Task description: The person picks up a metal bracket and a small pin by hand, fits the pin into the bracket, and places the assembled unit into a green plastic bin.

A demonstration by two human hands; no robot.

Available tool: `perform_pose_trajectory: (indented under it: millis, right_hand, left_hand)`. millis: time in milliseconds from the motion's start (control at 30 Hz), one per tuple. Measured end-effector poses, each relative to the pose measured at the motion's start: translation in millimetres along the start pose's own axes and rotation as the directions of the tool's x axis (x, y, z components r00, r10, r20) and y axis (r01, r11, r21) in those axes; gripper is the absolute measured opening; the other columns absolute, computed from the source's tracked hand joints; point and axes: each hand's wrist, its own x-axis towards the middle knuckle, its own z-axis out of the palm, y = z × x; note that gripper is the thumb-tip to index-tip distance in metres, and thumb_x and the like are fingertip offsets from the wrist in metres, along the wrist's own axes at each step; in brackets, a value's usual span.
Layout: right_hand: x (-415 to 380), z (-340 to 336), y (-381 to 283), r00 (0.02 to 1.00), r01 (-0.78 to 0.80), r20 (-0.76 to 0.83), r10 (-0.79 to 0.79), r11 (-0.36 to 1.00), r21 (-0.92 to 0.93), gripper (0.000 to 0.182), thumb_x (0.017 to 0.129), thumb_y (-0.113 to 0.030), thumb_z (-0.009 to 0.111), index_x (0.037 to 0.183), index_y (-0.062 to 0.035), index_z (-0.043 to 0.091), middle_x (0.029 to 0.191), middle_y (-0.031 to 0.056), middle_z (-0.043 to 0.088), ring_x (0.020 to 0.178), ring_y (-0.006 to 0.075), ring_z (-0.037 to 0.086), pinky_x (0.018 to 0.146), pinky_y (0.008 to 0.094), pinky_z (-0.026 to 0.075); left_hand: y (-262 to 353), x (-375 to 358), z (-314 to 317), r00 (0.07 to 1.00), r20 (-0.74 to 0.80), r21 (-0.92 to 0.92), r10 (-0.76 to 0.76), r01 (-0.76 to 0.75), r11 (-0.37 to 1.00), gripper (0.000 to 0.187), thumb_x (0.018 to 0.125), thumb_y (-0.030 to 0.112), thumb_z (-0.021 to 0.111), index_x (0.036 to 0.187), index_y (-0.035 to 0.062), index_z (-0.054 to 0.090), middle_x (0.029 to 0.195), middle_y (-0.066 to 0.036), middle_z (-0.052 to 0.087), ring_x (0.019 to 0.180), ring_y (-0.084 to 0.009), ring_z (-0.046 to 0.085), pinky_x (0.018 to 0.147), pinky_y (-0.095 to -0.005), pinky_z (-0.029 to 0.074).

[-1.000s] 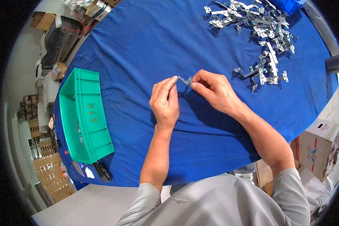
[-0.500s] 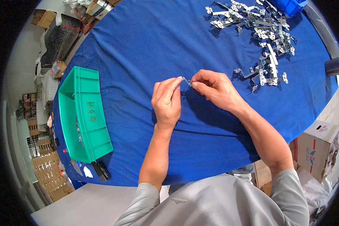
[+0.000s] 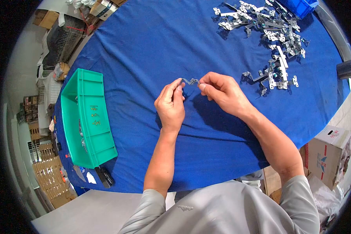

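Note:
A small metal bracket [image 3: 190, 81] is stretched between my two hands above the blue cloth [image 3: 144, 50]. Its left end is pinched by the fingertips of my left hand [image 3: 171, 102], and its right end by the thumb and forefinger of my right hand [image 3: 222, 93]. The bracket's middle shows bent, cut-out shapes; its ends are hidden by my fingers. Further up and to the right lies a loose pile of similar metal brackets [image 3: 281, 58].
A green bin [image 3: 99, 134] with metal pieces inside lies on the table's left, a black object [image 3: 104, 177] beside its lower end. A blue bin [image 3: 302, 7] stands at the upper right. A cardboard box [image 3: 325, 152] is beyond the table's lower right edge.
My left hand has moved slightly left and down, away from my right hand. More of the bracket now shows between them, and it looks turned.

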Motion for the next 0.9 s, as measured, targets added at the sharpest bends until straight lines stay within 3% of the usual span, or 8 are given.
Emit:
perform_pose_trajectory:
  millis: [67, 267, 500, 567, 800, 900]
  right_hand:
    - [0.4, 1.4, 7.8, 0.997, 0.075, 0.009, -0.074, 0.995, -0.065, 0.019, 0.102, -0.017, 0.062, 0.100, 0.0011, 0.067, 0.074, 0.0006, 0.062, 0.066, 0.0063, 0.054, 0.059, 0.0272, 0.045]
    - [1.4, 0.8, 12.9, 0.995, 0.101, 0.008, -0.101, 0.984, -0.146, 0.019, 0.100, -0.016, 0.065, 0.100, 0.0021, 0.067, 0.070, 0.0049, 0.059, 0.064, 0.0080, 0.053, 0.056, 0.0311, 0.043]
    - [-1.8, 1.2, -0.4, 0.984, 0.159, -0.024, -0.178, 0.926, -0.342, 0.016, 0.098, -0.014, 0.066, 0.098, 0.0017, 0.065, 0.072, 0.0121, 0.064, 0.062, 0.0160, 0.059, 0.057, 0.0353, 0.046]
    - [-0.8, 1.3, 3.9, 0.990, 0.114, -0.050, -0.132, 0.956, -0.269, 0.016, 0.097, -0.013, 0.067, 0.100, 0.0018, 0.064, 0.072, 0.0121, 0.064, 0.064, 0.0157, 0.060, 0.058, 0.0354, 0.047]
    - [2.6, 3.2, 12.3, 0.985, 0.127, -0.107, -0.138, 0.986, -0.104, 0.016, 0.097, -0.012, 0.067, 0.101, 0.0027, 0.063, 0.075, 0.0097, 0.066, 0.067, 0.0147, 0.062, 0.059, 0.0347, 0.048]
    - [3.4, 1.2, 13.2, 0.988, 0.143, -0.041, -0.147, 0.985, -0.096, 0.016, 0.097, -0.013, 0.066, 0.101, 0.0028, 0.064, 0.080, 0.0088, 0.068, 0.068, 0.0133, 0.061, 0.059, 0.0334, 0.047]
  left_hand:
    - [1.8, 0.0, -0.3, 1.000, 0.011, 0.025, 0.029, -0.029, 0.999, 0.020, 0.097, -0.003, 0.061, 0.112, -0.0026, 0.074, 0.095, -0.012, 0.076, 0.065, -0.0116, 0.066, 0.060, -0.0262, 0.054]
    - [8.1, -0.1, -1.2, 0.996, 0.048, 0.063, 0.078, -0.081, 0.995, 0.020, 0.096, -0.005, 0.062, 0.112, -0.0023, 0.075, 0.095, -0.014, 0.076, 0.070, -0.0150, 0.069, 0.064, -0.0283, 0.056]
    - [-1.1, 3.0, -0.6, 0.944, -0.012, 0.171, 0.328, -0.322, 0.931, 0.022, 0.092, -0.007, 0.066, 0.110, -0.0013, 0.076, 0.099, -0.016, 0.075, 0.084, -0.0239, 0.072, 0.076, -0.0339, 0.058]
    - [-3.6, 2.5, -3.0, 0.931, 0.014, 0.230, 0.366, -0.359, 0.905, 0.023, 0.093, -0.006, 0.066, 0.113, 0.0001, 0.076, 0.102, -0.014, 0.076, 0.089, -0.0213, 0.073, 0.079, -0.0323, 0.058]
    - [3.9, 2.1, -2.5, 0.890, 0.063, 0.317, 0.452, -0.448, 0.836, 0.027, 0.088, -0.007, 0.069, 0.112, 0.0024, 0.077, 0.100, -0.015, 0.075, 0.089, -0.0280, 0.071, 0.081, -0.0366, 0.057]
    - [5.0, 2.0, -2.1, 0.881, 0.080, 0.316, 0.466, -0.466, 0.827, 0.028, 0.086, -0.008, 0.069, 0.111, 0.0030, 0.077, 0.100, -0.014, 0.075, 0.088, -0.0285, 0.070, 0.080, -0.0371, 0.056]
